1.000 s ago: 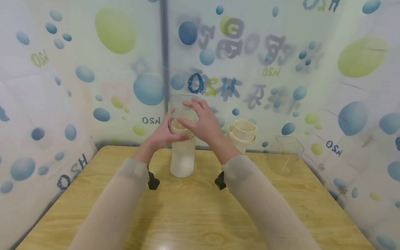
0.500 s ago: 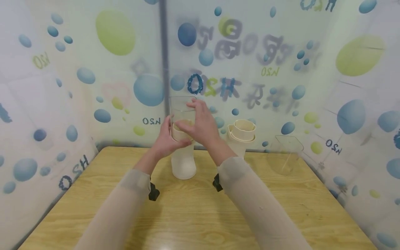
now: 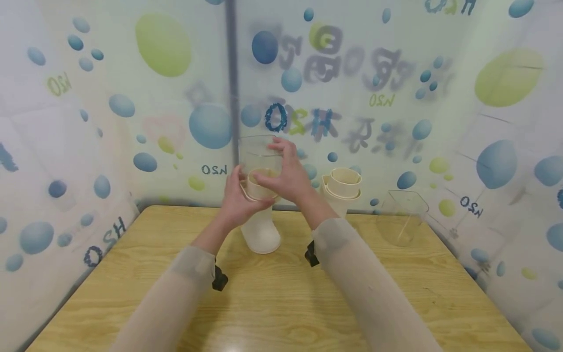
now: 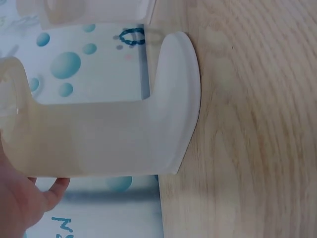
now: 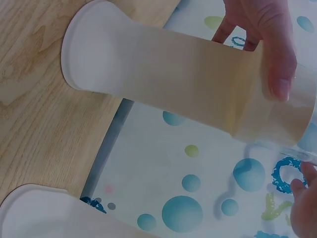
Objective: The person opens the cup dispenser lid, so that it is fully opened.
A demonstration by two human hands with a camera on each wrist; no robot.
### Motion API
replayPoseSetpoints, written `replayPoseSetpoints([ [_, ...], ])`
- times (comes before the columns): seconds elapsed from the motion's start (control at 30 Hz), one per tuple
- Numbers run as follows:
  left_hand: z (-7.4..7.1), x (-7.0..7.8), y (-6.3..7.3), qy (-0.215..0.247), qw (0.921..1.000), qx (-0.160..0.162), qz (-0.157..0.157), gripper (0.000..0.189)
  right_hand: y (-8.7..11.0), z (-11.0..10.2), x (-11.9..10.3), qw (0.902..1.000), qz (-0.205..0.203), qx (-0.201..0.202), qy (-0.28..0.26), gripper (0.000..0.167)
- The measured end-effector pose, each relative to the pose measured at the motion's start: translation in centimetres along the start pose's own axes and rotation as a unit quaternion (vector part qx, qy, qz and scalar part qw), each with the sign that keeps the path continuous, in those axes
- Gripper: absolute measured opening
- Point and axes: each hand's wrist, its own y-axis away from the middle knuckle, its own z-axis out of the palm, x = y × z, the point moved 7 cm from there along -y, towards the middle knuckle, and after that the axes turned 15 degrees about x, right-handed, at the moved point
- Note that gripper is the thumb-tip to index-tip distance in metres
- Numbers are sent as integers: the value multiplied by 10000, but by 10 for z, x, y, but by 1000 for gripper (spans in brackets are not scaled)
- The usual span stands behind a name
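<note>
Around the back and sides, the wooden table point(image 3: 264, 308) is bordered by bubble-printed walls point(image 3: 167, 44). Two cream stands are set on it: the nearer stand point(image 3: 263, 237) centrally, the other stand point(image 3: 340, 193) to its right. Farther right, a spare clear container point(image 3: 402, 222) is placed. At the nearer stand's top, an upper clear container point(image 3: 259, 146) is held by the right hand point(image 3: 292, 176); the stand's collar is gripped by the left hand point(image 3: 242, 201).
</note>
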Motion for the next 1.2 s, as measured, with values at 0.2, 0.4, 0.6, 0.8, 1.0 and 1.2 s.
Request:
replayPoseSetpoints([
  [0.2,5,3,8,-196,9994,289,30,136,2,-6,4,9999,-3,72,-123,89],
  [0.4,7,11,19,-384,9977,557,55,136,1,-10,-1,9969,181,509,-568,82],
  [0.6,7,17,21,-486,9966,663,107,133,5,-7,-4,9919,458,929,-735,83],
  [0.8,10,18,19,-267,9988,371,-176,139,8,-5,-7,9903,888,986,-402,81],
  [1.0,11,17,17,13,9991,298,-302,137,4,-6,-4,9833,1374,1137,-362,78],
  [1.2,7,16,18,-120,9986,420,-285,137,3,-8,-15,9902,963,999,148,75],
])
